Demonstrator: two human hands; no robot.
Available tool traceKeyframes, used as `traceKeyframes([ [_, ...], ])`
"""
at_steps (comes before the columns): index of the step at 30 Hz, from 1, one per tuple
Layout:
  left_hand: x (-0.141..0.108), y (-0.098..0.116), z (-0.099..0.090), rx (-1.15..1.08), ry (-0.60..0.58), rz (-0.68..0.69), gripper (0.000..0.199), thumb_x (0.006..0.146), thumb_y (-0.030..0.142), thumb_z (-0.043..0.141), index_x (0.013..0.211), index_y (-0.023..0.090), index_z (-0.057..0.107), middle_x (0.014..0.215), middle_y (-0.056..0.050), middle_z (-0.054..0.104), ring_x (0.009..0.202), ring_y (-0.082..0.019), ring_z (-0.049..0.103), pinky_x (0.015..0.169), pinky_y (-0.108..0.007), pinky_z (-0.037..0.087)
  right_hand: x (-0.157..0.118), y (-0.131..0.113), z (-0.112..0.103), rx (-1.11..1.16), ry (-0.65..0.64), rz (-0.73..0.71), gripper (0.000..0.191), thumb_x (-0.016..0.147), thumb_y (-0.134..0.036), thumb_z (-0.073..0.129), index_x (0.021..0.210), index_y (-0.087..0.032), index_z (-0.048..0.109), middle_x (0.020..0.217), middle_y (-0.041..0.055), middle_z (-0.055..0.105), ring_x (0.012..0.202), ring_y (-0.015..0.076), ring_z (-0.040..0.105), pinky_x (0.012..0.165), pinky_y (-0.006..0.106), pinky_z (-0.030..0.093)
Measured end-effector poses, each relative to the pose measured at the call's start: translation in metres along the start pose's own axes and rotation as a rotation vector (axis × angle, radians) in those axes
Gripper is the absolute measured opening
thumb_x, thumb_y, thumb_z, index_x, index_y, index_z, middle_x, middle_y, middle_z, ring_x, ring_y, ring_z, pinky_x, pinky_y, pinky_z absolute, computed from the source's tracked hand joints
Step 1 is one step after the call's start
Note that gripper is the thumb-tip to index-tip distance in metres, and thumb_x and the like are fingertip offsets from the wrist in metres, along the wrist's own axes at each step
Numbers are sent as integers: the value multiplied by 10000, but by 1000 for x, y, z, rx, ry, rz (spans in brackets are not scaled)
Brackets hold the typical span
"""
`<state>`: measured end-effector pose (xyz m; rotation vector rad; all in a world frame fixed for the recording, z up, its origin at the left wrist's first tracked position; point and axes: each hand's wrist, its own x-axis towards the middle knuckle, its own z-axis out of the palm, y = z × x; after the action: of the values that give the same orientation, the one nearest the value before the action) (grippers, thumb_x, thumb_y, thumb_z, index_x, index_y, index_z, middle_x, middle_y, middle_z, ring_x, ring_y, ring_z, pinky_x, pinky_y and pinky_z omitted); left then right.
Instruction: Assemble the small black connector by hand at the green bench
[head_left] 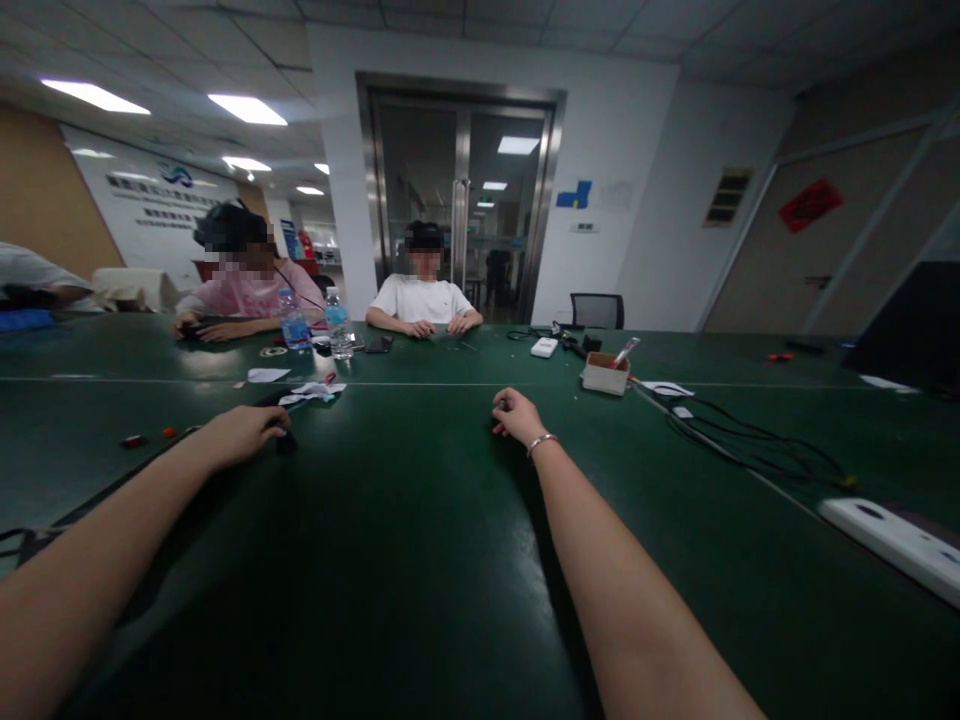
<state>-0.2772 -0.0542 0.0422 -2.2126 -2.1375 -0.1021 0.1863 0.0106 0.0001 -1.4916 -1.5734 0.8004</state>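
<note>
The foreground is filled by a green table (412,570), over which both bare forearms are stretched. Its far side is occupied by a person in pink (251,297) and a person in white (424,303), whose hands are rested on the surface. At the right, a tangle of black cables (757,440) is spread beyond a long white device (892,545), which is cut off by the edge of the view.

The left hand (241,436) is held low over the table with its back turned up; the fingers are bent downward and kept close together, so only a narrow grip is formed. The right hand (517,415) is set well apart from it, near the middle; its fingers are curled inward towards the thumb, and a bracelet (541,441) is worn at the wrist. Beyond it, to the right, a small open box (606,375) is placed. Past the left hand, crumpled papers (315,391) are scattered.

A small black object (286,441) is seen right at the left fingertips; whether it is pinched or merely touched cannot be told. Something smaller and dark (497,424) is glimpsed at the right fingers, by which it is partly hidden; whether it is gripped cannot be made out
</note>
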Motion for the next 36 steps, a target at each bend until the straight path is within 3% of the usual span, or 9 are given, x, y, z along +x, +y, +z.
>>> traceKeyframes([
  [3,5,4,0,-4,-4,-37,178,802,309,498,918,287,631,966,36,687,898,-172,580,807,-231,380,-4,-15,22,47,-143,-57,166,818,-93,548,942,-196,506,784,-25,586,451,44,608,366,79,398],
  [6,8,10,-2,-23,-4,-94,157,782,298,528,892,289,642,926,52,691,887,-166,574,820,-226,375,-6,-21,31,59,-200,-91,154,826,-76,533,922,-194,511,788,-22,578,451,46,606,357,85,403],
  [14,11,17,5,62,-24,-97,191,819,325,512,942,276,649,979,0,686,910,-191,591,799,-256,402,-5,-24,30,104,-240,-54,111,857,-88,493,903,-188,510,843,-1,585,461,60,617,369,119,433],
  [20,15,33,-17,180,-150,-156,193,723,340,645,877,230,680,1021,-82,678,966,-272,556,844,-397,420,-5,-21,33,105,-155,-34,162,842,-105,543,976,-183,499,813,1,608,437,61,599,374,136,446],
  [23,20,67,-30,275,-45,-166,349,609,397,746,856,159,676,1088,-144,653,1124,-365,453,900,-495,383,-3,-16,34,106,-160,-33,93,835,-103,562,907,-150,526,789,14,619,449,54,594,393,133,449],
  [25,27,102,-35,251,91,-73,364,668,423,696,921,162,671,1149,-154,625,1148,-357,440,916,-493,381,-2,-13,34,94,-177,-41,91,813,-86,592,878,-136,553,763,18,627,477,55,600,419,129,457],
  [27,36,144,-34,147,122,41,375,713,457,641,985,201,671,1171,-144,615,1135,-335,478,926,-454,393,-2,-11,33,55,-178,-37,123,783,-74,627,883,-130,581,699,10,629,492,62,598,435,130,455],
  [32,57,248,-10,-282,140,363,419,744,399,619,1119,213,635,1127,-113,642,1051,-245,575,949,-330,399,-4,-11,32,-120,-131,-9,142,775,-146,659,914,-131,634,566,2,614,495,101,593,459,167,438],
  [36,59,290,20,-577,200,392,358,824,321,536,1159,222,613,1145,-97,640,1033,-211,592,918,-325,433,-8,-16,33,-320,-88,-160,174,785,-195,650,949,-139,648,739,67,683,685,169,657,618,237,484],
])
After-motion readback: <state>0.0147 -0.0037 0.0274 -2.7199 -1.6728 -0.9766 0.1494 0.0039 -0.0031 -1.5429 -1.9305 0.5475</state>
